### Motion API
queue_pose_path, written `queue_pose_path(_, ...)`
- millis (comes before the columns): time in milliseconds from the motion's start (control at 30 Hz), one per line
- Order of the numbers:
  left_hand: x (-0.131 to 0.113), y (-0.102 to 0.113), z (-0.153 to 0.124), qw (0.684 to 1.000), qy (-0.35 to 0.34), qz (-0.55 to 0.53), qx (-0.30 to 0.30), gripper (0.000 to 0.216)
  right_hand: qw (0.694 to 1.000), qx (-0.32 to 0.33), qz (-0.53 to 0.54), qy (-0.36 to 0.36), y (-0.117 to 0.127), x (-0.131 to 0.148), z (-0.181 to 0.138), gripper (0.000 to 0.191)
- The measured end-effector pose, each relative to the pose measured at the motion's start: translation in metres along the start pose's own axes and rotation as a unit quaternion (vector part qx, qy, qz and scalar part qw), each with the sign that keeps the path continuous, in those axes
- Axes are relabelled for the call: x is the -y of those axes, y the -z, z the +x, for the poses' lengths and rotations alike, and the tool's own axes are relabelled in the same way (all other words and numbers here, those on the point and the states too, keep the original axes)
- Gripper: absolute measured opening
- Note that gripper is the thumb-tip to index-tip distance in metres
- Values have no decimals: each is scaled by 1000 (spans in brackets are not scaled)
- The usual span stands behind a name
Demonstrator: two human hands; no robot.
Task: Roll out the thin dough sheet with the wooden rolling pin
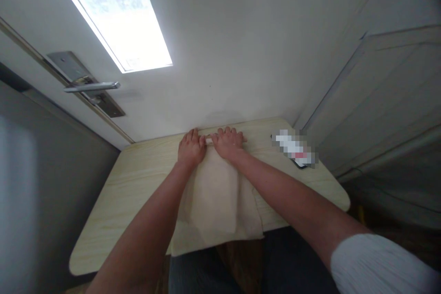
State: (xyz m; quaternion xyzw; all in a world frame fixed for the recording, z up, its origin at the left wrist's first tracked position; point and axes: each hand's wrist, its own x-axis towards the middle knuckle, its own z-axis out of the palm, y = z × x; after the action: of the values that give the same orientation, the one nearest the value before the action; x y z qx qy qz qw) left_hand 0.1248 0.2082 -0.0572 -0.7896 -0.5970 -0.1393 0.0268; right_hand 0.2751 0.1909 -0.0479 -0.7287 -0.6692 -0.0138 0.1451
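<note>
A cream-coloured cloth [215, 197] lies lengthwise on the light wooden table [138, 188], its near end hanging slightly over the front edge. A narrower layer runs down its middle on top of a wider one. At the far end, my left hand [191, 147] is closed over the cloth's edge, fingers curled and thumb turned inward. Close beside it, my right hand [227, 141] grips the same edge, its thumb toward the left one. Between the thumbs shows a short pale strip, which looks like a rolled or folded edge. My fingers hide the rest of that end.
A phone-like item [294, 149], partly blurred out, lies on the table's right side. Behind the table stands a pale door [220, 55] with a metal handle [91, 86] and a bright window [120, 14]. A grey panel is at left.
</note>
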Motion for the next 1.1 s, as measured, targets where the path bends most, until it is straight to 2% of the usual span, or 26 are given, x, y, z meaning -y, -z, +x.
queue_pose_path(267,-1,4,-26,1000,18,-11,-4,61,1000,-2,9,19,4,1,-28,59)
queue_pose_path(533,-3,15,-53,999,19,-28,7,62,997,-52,25,45,3,0,-58,61)
queue_pose_path(767,1,19,-75,999,12,-27,20,62,997,-26,30,70,10,0,-82,65)
queue_pose_path(933,5,24,-99,999,-8,-21,23,61,995,-23,32,89,16,1,-110,69)
queue_pose_path(1100,9,33,-122,1000,-10,-24,15,59,993,-30,41,109,24,2,-137,64)
